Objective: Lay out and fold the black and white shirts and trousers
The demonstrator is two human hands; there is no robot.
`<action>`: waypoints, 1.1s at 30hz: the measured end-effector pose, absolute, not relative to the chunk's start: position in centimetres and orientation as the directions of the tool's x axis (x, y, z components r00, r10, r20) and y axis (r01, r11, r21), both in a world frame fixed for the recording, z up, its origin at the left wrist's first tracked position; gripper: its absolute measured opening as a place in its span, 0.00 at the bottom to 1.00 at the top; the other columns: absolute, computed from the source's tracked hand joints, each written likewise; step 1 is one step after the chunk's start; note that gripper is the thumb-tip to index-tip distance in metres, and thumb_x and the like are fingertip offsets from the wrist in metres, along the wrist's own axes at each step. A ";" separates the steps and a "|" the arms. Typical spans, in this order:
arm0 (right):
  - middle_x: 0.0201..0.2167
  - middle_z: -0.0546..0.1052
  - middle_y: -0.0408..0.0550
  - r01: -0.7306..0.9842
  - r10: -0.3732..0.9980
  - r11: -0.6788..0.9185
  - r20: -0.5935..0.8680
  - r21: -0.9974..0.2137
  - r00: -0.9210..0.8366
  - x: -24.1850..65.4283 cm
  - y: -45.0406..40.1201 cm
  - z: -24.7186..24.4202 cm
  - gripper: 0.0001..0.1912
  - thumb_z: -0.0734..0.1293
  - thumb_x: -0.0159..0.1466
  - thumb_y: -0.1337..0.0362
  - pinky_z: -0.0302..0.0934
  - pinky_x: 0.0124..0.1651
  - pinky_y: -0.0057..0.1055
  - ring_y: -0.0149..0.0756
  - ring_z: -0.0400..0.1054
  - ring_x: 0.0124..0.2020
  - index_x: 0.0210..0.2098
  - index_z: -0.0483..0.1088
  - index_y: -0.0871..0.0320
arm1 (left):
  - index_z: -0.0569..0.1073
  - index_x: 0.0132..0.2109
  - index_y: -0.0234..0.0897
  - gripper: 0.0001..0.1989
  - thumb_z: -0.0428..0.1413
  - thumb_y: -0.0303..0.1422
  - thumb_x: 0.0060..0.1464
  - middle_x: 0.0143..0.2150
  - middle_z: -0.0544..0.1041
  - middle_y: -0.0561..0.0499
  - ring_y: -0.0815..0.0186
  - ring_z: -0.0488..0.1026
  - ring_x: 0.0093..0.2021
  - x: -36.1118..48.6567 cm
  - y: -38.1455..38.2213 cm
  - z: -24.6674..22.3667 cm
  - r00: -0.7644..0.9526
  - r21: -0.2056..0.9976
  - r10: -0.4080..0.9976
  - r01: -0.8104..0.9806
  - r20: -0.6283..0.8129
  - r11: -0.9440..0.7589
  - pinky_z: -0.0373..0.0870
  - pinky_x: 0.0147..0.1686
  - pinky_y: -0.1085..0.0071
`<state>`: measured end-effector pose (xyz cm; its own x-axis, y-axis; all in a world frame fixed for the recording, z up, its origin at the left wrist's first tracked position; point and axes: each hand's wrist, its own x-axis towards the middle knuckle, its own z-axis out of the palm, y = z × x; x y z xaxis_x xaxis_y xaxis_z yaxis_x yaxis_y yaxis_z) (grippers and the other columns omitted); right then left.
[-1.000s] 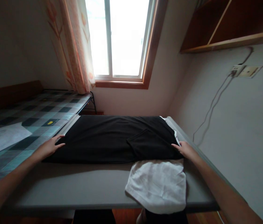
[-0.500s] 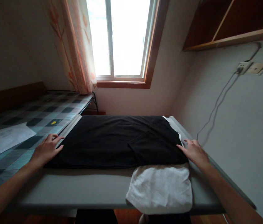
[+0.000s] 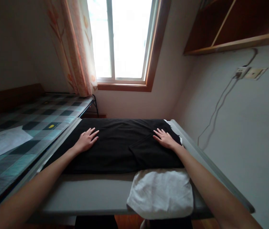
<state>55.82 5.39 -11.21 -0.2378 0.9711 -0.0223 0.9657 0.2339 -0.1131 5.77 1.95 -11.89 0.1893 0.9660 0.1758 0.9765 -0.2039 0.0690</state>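
"What lay nearest?"

"The front edge of the grey surface (image 3: 88,194), with a white cloth (image 3: 161,194) dipping slightly over it. Just beyond, touching the white cloth, a black cloth (image 3: 117,149) was spread over much of the surface, with what seemed a small folded flap towards its right."

"And the hands?"

"The left hand (image 3: 88,139) and the right hand (image 3: 165,138) both lay palm down on the black cloth, well apart, fingers spread, neither gripping anything. In that dim light I couldn't tell how firmly they pressed."

"Which step was that, would you say?"

"Smoothing, I judged. Faint creases showed between the hands, so the next move called for flat palms and light, even pressure, without dragging the white cloth along."

"What about farther off?"

"On the left, a sheet of paper (image 3: 5,141) lay on the checked bed (image 3: 64,111)."

"Any containers?"

"High on the right wall hung a wooden shelf (image 3: 234,43), split by a divider; shadow hid whatever its compartments held. Below it, the socket (image 3: 243,72) held a plug, its cord (image 3: 210,119) trailing down."

"And at the back?"

"A flowered curtain (image 3: 73,47), beside the bright window (image 3: 131,41)."
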 end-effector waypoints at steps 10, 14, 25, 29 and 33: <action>0.71 0.48 0.50 0.994 0.994 0.105 -0.014 0.019 -0.105 59.7 4.8 -12.0 0.38 0.47 0.66 0.38 0.36 0.68 0.54 0.48 0.40 0.71 0.69 0.49 0.47 | 0.55 0.69 0.48 0.30 0.37 0.50 0.63 0.72 0.49 0.49 0.53 0.45 0.71 2.7 1.9 -12.4 0.114 0.142 0.993 0.983 0.017 -0.116 0.44 0.65 0.48; 0.70 0.50 0.51 0.997 0.998 0.060 -0.005 -0.039 -0.060 60.4 4.7 -12.1 0.37 0.48 0.66 0.40 0.38 0.67 0.56 0.51 0.42 0.70 0.69 0.51 0.50 | 0.58 0.68 0.45 0.31 0.38 0.50 0.62 0.71 0.53 0.46 0.51 0.47 0.71 0.9 2.3 -13.0 0.093 0.183 0.995 0.978 0.031 -0.097 0.47 0.64 0.46; 0.27 0.75 0.48 0.811 0.955 0.237 -0.023 -0.535 -0.295 63.5 0.5 -8.6 0.25 0.66 0.55 0.39 0.61 0.34 0.33 0.38 0.67 0.31 0.28 0.71 0.57 | 0.72 0.29 0.37 0.22 0.57 0.53 0.43 0.25 0.70 0.53 0.66 0.67 0.27 -2.5 -1.4 -8.7 0.226 0.537 0.964 0.835 -0.141 -0.118 0.64 0.28 0.72; 0.22 0.71 0.42 0.715 0.900 0.097 -0.246 -0.692 -0.360 64.7 -1.4 -7.7 0.24 0.71 0.49 0.42 0.55 0.28 0.29 0.31 0.62 0.26 0.30 0.69 0.58 | 0.71 0.26 0.37 0.20 0.61 0.50 0.38 0.21 0.66 0.54 0.68 0.63 0.24 -4.9 -3.5 -7.8 0.278 0.563 0.896 0.825 -0.345 -0.039 0.59 0.24 0.74; 0.26 0.71 0.41 0.667 0.807 -0.029 -0.411 -0.745 -0.424 65.5 -2.9 -6.9 0.27 0.75 0.45 0.49 0.57 0.31 0.28 0.31 0.64 0.28 0.38 0.68 0.57 | 0.76 0.31 0.39 0.17 0.64 0.44 0.33 0.33 0.74 0.51 0.60 0.69 0.36 -6.1 -5.8 -6.3 0.321 0.522 0.874 0.848 -0.364 -0.094 0.67 0.36 0.71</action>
